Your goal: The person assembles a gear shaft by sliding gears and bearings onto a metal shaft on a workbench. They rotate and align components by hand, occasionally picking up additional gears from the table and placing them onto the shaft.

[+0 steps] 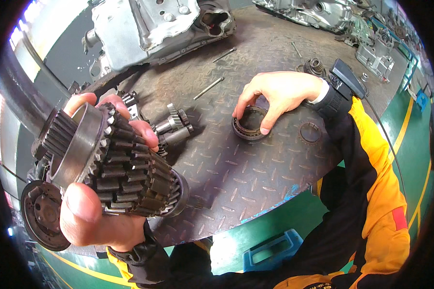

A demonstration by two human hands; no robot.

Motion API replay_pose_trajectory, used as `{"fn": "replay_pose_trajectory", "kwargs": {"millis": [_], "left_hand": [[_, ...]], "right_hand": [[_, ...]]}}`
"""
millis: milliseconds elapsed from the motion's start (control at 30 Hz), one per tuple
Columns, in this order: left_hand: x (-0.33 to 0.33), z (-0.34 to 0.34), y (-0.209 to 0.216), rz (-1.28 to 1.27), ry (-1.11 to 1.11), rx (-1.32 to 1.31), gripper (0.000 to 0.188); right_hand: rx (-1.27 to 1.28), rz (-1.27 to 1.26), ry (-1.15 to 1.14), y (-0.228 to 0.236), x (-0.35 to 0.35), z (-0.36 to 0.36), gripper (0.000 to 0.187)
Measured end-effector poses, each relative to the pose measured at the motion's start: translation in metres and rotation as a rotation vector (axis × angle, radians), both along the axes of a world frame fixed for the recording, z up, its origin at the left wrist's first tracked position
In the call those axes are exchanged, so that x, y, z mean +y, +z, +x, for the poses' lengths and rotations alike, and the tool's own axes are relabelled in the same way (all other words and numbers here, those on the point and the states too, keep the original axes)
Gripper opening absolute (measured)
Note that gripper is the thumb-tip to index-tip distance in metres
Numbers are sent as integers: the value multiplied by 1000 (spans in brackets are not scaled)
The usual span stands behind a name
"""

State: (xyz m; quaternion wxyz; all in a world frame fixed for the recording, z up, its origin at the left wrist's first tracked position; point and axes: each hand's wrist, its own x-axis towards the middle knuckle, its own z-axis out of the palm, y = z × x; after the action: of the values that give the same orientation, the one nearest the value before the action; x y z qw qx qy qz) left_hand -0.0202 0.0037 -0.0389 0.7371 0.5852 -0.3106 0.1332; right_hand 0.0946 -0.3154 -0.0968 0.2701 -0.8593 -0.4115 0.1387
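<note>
My left hand (89,212) is closed around a thick stack of dark toothed gears (135,173), lifted and tilted at the left. A smooth steel ring (77,147) sits on the stack's upper end, with a splined shaft end (58,135) sticking out through it. Over the metal table, my right hand (279,96) has its thumb and fingers around the rim of a dark ring-shaped bearing (248,132). The bearing appears to rest on the tabletop. A thin toothed ring (309,133) lies to the right of that hand.
The treadplate table (255,173) has a curved front edge. Loose bolts (209,88), a small geared shaft (171,120) and a small gear (314,66) lie on it. A large metal housing (149,29) stands at the back left, other castings (318,12) at the back right. Below sits a blue plastic item (272,250).
</note>
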Motion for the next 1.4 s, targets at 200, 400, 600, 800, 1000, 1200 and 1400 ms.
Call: {"fn": "replay_pose_trajectory", "kwargs": {"millis": [200,400,600,800,1000,1200,1400], "left_hand": [[-3,-2,2,29,-4,-15,97],[-7,-6,1,37,19,-18,96],[-8,-5,3,6,9,22,98],[-6,-4,3,-7,37,53,98],[-4,-1,3,-18,19,53,99],[-5,-3,4,-28,14,59,99],[-4,-2,5,23,0,9,99]], "right_hand": [[-16,19,-23,4,0,-3,59],[-121,31,-144,12,1,-12,58],[-232,14,-211,15,9,-21,57],[-248,-40,-250,19,19,-29,58],[-284,-53,-258,17,22,-33,57],[-305,-23,-231,11,21,-30,55],[-308,-16,-222,10,21,-30,54]]}}
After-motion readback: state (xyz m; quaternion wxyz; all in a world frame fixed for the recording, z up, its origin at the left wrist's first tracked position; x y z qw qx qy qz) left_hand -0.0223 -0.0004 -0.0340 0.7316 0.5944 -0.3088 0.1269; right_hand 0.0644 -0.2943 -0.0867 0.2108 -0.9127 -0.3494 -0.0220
